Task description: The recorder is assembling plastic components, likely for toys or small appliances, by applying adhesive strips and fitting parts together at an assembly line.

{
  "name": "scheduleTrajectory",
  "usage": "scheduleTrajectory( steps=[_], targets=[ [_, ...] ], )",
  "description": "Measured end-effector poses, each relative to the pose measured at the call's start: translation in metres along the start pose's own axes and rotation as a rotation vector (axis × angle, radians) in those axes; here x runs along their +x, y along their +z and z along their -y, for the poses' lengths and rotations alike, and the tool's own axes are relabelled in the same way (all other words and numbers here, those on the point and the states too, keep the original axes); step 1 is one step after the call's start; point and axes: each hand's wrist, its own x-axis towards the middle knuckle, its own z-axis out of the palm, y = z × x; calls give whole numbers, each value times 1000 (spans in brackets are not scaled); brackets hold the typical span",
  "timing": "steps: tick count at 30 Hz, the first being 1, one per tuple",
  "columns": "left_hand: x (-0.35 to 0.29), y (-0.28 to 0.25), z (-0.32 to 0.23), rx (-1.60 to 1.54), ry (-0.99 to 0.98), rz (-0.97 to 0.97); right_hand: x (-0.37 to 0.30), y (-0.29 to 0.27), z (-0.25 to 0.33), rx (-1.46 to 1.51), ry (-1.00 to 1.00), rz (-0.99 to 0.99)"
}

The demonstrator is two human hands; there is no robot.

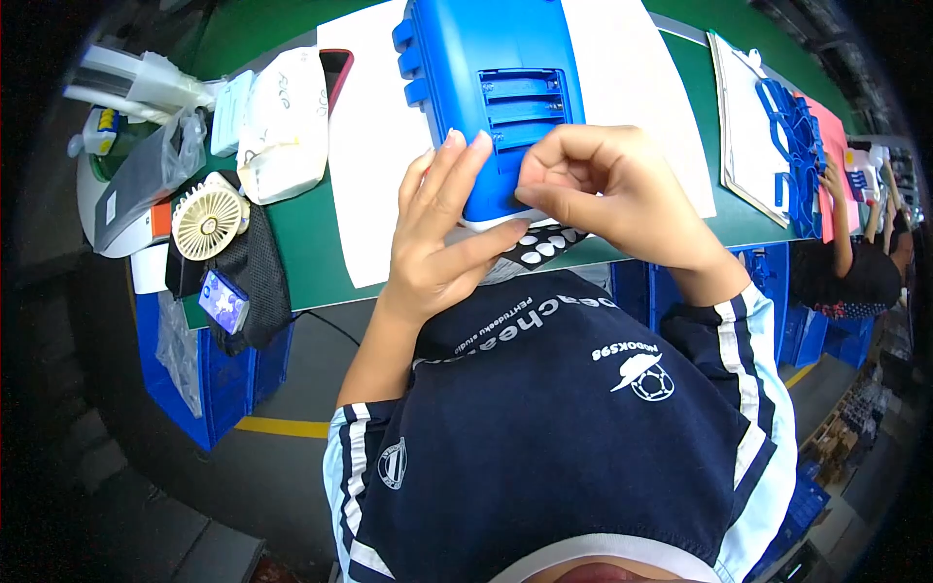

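**Left hand (428, 257) and right hand (627, 194) at the near end of a blue case (510, 39)**

The blue case sits in the middle of the tabletop (313, 257), over a white sheet (374, 194), its open battery slots (525, 109) facing up. I have my left hand's fingers stretched out against its near left corner, the thumb along the near edge. My right hand bends over the near right part, thumb and forefinger brought together; I cannot tell whether anything small is between them. My hands are close but apart. A dark card with white spots (546, 247) shows just on the near side of the case. To the left are a white package (287, 126) and a cream fan (207, 223); to the right, papers (743, 131) and blue straps (795, 126).
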Motion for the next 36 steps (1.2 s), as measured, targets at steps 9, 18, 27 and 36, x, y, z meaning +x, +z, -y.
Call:
scheduleTrajectory(
  steps=[9,18,27,36],
  targets=[
    [-1,2,1,-7,2,-9,3,5,1,-62,-11,26],
    [-3,2,-2,-13,14,-17,-1,10,-1,-153,-36,-23],
    [-1,0,4,1,7,-30,8,11,-3,-387,-239,-40],
    [-19,-19,8,-278,-194,-47,-8,-40,-110,630,496,-76]
  ],
)
